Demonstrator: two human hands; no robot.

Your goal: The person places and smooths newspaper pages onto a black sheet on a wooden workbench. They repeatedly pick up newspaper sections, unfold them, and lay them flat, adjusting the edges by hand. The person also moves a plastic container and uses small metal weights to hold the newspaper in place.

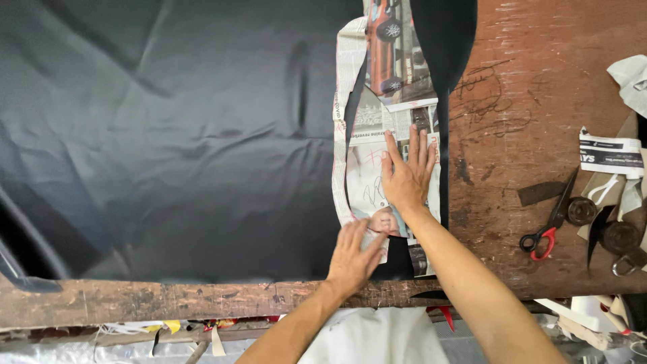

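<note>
A large sheet of black fabric (168, 135) lies spread over a worn wooden table (539, 101). On its right edge rests a newspaper pattern piece (391, 101), long and curved. My right hand (406, 174) lies flat on the paper's middle, fingers spread. My left hand (352, 255) presses on the paper's lower end near the table's front edge, fingers together and flat. Neither hand holds anything.
Red-handled scissors (547, 226) lie on the bare wood to the right. Beside them are two round dark weights (581, 210), paper and fabric scraps (610, 155), and a dark cloth strip (541, 193). The table's front edge (168, 300) runs below the fabric.
</note>
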